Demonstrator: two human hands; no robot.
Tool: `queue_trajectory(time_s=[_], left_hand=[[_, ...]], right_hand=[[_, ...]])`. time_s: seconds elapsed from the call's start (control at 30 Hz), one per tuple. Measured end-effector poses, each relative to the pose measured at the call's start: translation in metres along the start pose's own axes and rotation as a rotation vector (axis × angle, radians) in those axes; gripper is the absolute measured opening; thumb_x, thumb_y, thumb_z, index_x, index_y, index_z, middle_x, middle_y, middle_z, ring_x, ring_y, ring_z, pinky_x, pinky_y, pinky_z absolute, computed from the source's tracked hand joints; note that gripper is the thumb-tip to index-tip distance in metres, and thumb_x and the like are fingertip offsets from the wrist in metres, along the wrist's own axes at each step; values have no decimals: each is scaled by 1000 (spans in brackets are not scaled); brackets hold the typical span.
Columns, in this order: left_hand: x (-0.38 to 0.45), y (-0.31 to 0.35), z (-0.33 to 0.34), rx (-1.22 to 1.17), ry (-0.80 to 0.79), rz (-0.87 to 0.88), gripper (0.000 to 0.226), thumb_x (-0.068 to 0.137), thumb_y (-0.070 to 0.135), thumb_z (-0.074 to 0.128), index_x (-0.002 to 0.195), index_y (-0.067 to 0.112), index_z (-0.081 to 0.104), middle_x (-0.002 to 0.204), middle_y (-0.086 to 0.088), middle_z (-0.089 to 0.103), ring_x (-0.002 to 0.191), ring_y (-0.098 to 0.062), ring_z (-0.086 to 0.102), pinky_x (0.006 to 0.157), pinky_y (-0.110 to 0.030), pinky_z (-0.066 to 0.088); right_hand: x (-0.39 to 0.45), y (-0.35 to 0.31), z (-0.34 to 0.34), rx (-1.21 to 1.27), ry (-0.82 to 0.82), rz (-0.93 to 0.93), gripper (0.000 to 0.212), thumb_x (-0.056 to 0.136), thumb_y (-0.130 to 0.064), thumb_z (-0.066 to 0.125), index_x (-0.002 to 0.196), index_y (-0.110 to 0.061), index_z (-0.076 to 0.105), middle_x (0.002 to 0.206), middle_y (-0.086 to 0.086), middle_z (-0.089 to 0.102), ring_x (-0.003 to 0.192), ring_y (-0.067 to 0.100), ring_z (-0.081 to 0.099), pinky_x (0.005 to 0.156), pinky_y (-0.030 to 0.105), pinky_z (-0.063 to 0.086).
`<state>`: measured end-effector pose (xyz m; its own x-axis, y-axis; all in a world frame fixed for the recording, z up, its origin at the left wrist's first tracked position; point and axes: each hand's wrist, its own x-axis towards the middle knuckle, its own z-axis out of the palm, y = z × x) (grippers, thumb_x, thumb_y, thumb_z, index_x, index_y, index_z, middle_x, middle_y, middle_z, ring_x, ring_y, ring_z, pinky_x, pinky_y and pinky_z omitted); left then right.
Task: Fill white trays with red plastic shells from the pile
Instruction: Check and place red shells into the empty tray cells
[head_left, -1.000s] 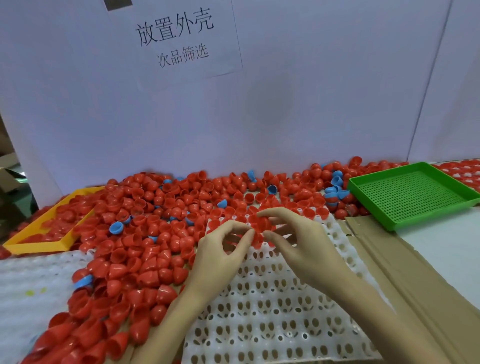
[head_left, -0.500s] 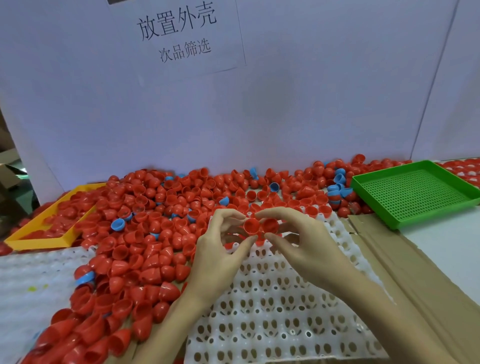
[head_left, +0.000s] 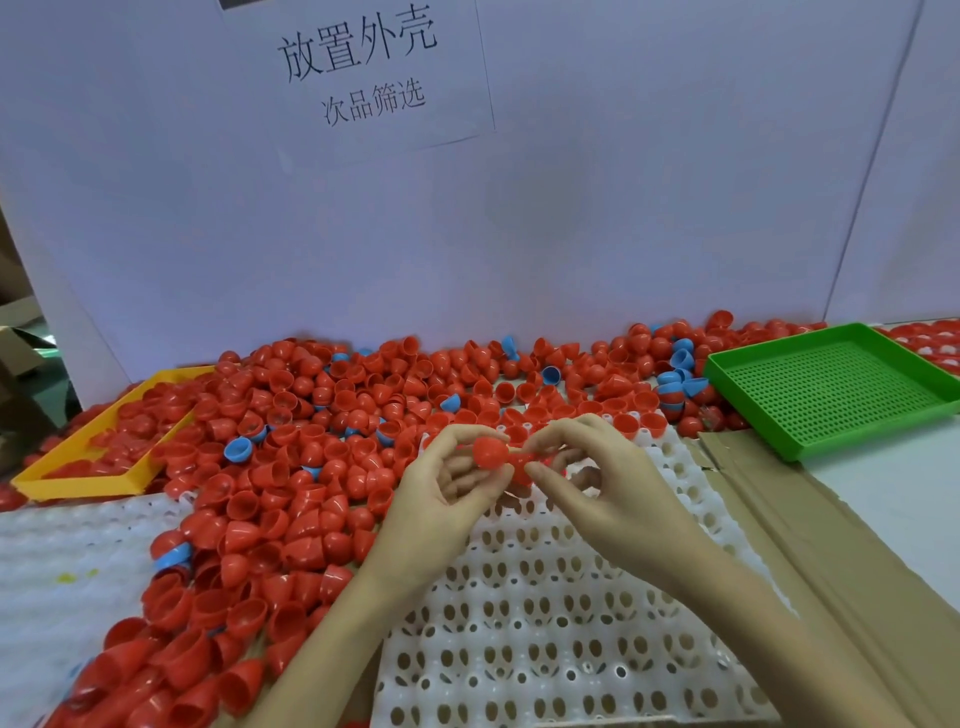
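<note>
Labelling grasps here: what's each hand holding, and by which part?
Left hand pinches a red shell by its rounded outside, between thumb and fingertips. Right hand pinches a second red shell beside it; blur hides the exact grip point.

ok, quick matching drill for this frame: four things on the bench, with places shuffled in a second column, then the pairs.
Things:
1. green tray
2. yellow tray
3. white tray
4. red shell

Places:
A. far left, partly under the pile
B. pinched between the left hand and right hand
C. far right, holding no shells
D. under both hands, near holes unfilled

Pairs: 1-C, 2-A, 3-D, 4-B
</note>
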<state>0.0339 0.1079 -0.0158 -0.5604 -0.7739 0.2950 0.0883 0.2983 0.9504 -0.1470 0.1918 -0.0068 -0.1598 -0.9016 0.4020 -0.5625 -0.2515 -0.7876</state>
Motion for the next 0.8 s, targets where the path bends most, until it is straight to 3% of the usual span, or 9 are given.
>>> queue_trajectory(time_s=[0.1,0.2,0.33,0.43,0.53,0.63,0.8], left_hand=[[0,-3,4,0,77,-10,30,98,19,72,124,30,61,117,5,75,102,-23,77,90,-32,62],[-2,-3,6,216,111,109,34,101,17,69,127,37,59,122,15,65,106,-19,73,88,-35,63],[-4,-5,11,419,7,219,25,103,20,66,125,32,68,130,16,61,120,-11,66,94,-23,56],[-7,-8,14,593,-82,219,33,105,31,62,137,35,61,134,26,55,129,-1,56,105,-16,46],[-10,-13,15,742,-189,177,38,106,41,56,144,38,52,139,31,49,137,8,42,113,-11,34],[-12,-17,17,870,-285,198,30,107,47,50,130,35,64,144,29,44,138,13,32,110,-4,25],[-13,-18,16,904,-301,189,31,107,48,47,121,34,70,148,28,39,138,16,27,109,-3,22]], right_hand=[[-1,1,2,-26,23,25,3,98,-28,71,97,-29,68,107,-11,60,101,0,61,82,19,56],[1,3,0,-78,81,43,9,95,-31,74,93,-26,67,99,-12,65,94,0,65,77,20,58],[2,7,-1,-155,79,40,16,90,-32,80,88,-22,68,86,-11,68,81,2,68,69,16,55],[4,15,-6,-255,213,67,17,87,-33,83,86,-21,70,88,-11,66,76,2,65,71,12,53],[7,26,-14,-322,275,120,17,88,-32,82,93,-18,74,93,-7,65,79,1,63,72,9,51],[8,33,-10,-399,189,158,20,95,-32,75,108,-17,75,104,-5,61,88,5,62,82,20,56],[8,35,-7,-450,141,149,21,101,-29,67,119,-19,72,112,-4,55,97,8,59,87,21,53]])
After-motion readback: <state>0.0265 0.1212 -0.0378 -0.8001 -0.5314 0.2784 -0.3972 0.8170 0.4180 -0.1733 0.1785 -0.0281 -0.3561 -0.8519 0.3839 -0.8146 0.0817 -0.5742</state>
